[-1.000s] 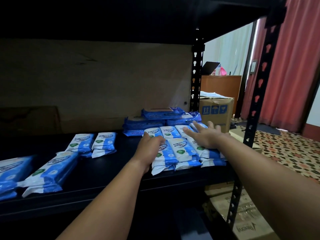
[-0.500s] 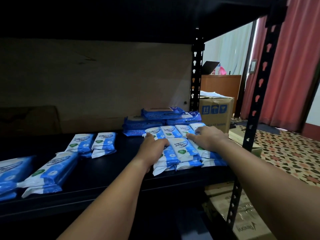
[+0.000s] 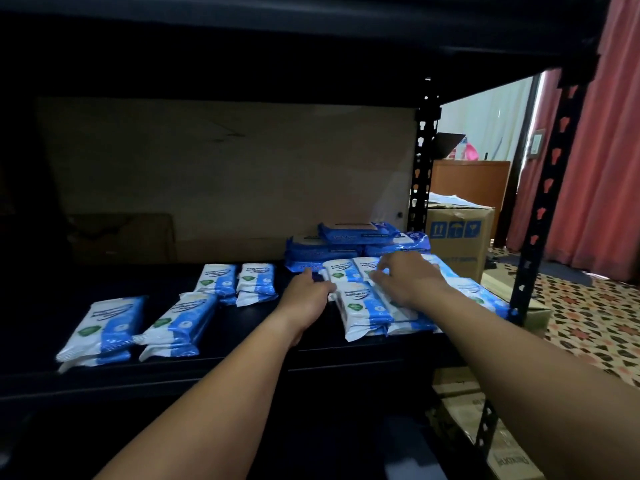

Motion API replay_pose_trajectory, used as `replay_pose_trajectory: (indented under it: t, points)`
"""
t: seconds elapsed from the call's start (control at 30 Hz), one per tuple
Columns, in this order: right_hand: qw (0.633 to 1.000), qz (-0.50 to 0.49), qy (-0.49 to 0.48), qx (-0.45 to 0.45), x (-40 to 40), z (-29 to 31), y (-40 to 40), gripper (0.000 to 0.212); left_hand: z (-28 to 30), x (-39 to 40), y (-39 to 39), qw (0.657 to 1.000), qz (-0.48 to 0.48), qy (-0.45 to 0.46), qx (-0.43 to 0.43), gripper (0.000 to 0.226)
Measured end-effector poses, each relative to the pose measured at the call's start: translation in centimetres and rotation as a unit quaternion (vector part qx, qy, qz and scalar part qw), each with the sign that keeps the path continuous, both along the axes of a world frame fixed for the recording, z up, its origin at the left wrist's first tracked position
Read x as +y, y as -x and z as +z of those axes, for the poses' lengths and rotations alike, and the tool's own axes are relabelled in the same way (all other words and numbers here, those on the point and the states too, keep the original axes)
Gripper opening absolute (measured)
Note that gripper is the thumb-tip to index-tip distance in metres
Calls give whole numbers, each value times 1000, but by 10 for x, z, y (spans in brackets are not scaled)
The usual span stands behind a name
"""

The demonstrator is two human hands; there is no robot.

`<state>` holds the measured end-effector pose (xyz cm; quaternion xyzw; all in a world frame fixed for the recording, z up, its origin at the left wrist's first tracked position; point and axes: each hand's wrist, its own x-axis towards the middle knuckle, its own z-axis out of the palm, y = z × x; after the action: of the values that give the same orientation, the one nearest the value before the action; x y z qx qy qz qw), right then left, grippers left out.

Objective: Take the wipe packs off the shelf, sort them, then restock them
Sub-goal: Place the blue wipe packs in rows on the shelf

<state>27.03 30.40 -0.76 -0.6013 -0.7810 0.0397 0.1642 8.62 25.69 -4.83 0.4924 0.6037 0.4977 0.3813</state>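
Both hands on white-blue wipe packs cluster: left hand grips cluster's left edge, right hand spread flat on top. Dark-blue packs stacked just beyond fingertips. More white-blue pairs left of left hand. All on shelf; stage of task unclear.

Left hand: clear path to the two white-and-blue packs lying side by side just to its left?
Probably yes. The left hand sits just right of the pair of packs, with only bare black shelf between them.

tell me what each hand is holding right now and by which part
Left hand grips the left edge of the white-and-blue wipe packs; right hand rests on top of them. Whether it grips any cannot be told.
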Motion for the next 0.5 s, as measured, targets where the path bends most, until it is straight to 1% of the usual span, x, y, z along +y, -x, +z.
replay_pose_trajectory:
  t: [0.07, 0.1, 0.2, 0.23, 0.3, 0.37, 0.4, 0.47, 0.5]
  points:
    - [999, 26, -18, -10, -9, 3, 26, 38, 5, -6, 22, 999, 34, -7, 27, 75]
    - [998, 43, -33, -14, -12, 4, 41, 37, 9, -9, 35, 998, 49, -13, 34, 69]
    - [992, 104, -72, -11, -22, 8, 83, 32, 21, -14, 70, 993, 84, -48, 63, 26]
    - [989, 125, -74, -5, -23, 8, 97, 27, 27, -16, 82, 988, 109, -63, 93, 20]
    - [984, 164, -70, 10, -26, 7, 123, 20, 35, -18, 108, 969, 165, -79, 166, 19]
    - [979, 196, -56, 18, -25, 1, 147, 28, 42, -20, 130, 950, 202, -83, 223, 19]
    - [977, 208, -41, 17, -22, -4, 158, 37, 43, -18, 140, 942, 212, -71, 249, 21]
    - [974, 225, -15, 5, -15, -17, 174, 60, 45, -15, 157, 928, 211, -21, 306, 24]
    - [973, 231, -9, -1, -12, -22, 181, 67, 44, -12, 165, 921, 199, 12, 335, 25]
